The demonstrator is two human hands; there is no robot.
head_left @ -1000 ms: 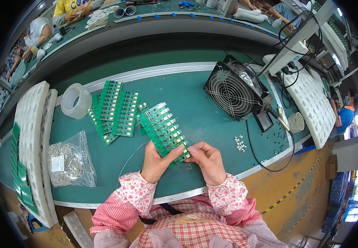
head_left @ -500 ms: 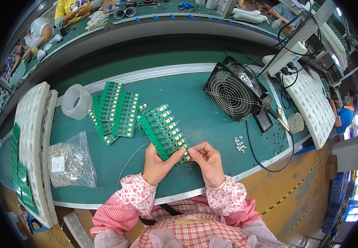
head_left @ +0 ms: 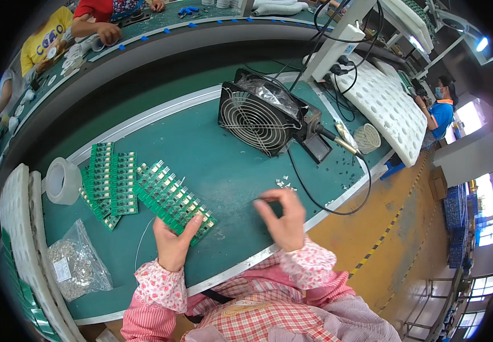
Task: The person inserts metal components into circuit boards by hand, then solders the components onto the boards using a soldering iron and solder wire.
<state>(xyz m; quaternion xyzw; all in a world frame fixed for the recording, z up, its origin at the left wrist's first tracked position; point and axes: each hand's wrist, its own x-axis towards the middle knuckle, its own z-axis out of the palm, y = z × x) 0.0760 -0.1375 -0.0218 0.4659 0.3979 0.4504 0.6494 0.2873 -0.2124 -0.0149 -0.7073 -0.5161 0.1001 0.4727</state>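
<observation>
My left hand (head_left: 172,245) rests on the green mat (head_left: 229,165), its fingers curled loosely over the near end of a green circuit panel (head_left: 173,195), thumb on top and the other fingertips tucked at its edge, so the panel is pinned flat rather than lifted. The panel lies slantwise in front of me, running from my left hand up and away to the left, with small components standing in rows along it. My right hand (head_left: 283,219) hangs just above the mat to the right of the panel, clear of it, thumb and forefinger pinched nearly together with the other fingers curled behind; whether something tiny sits between the tips I cannot tell. Just beyond that hand a scatter of small pale parts (head_left: 285,184) lies on the mat. Farther left, a stack of more green panels (head_left: 108,178) lies fanned out, touching the far end of my panel, and a tape roll (head_left: 62,180) stands beside them. A clear bag of small metal bits (head_left: 75,265) lies near my left elbow. A black fan (head_left: 255,118) stands at the back of the mat, its cord looping toward my right hand.
</observation>
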